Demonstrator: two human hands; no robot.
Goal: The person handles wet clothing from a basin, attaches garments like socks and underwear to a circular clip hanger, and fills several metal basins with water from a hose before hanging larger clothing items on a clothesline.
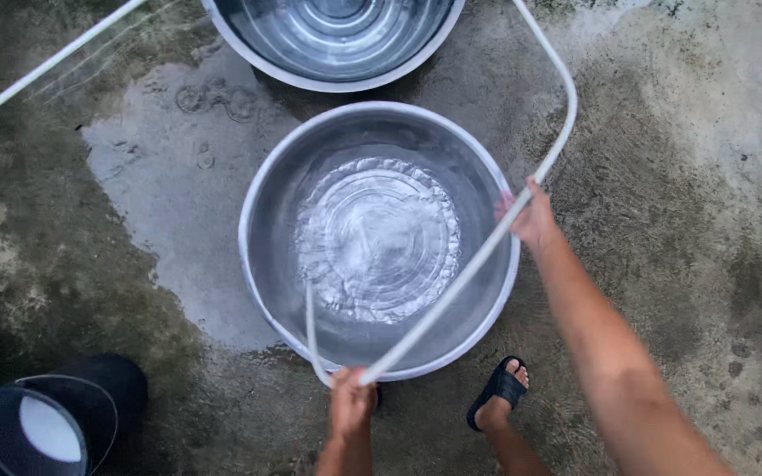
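A large steel basin (262, 189) stands on the wet concrete floor with shallow water rippling in its bottom. A white hose (451, 295) runs across its right side. My left hand (350, 401) grips the hose at the basin's near rim, where the hose bends and its end points into the water. My right hand (529, 214) holds the same hose at the basin's right rim. From there the hose curves up and away past the top of the view.
A second steel basin (337, 53) with water sits just beyond the first. A dark bucket (24, 427) with a wire handle stands at the lower left. Another stretch of white hose (41, 69) crosses the upper left. My sandalled foot (500, 388) is by the basin.
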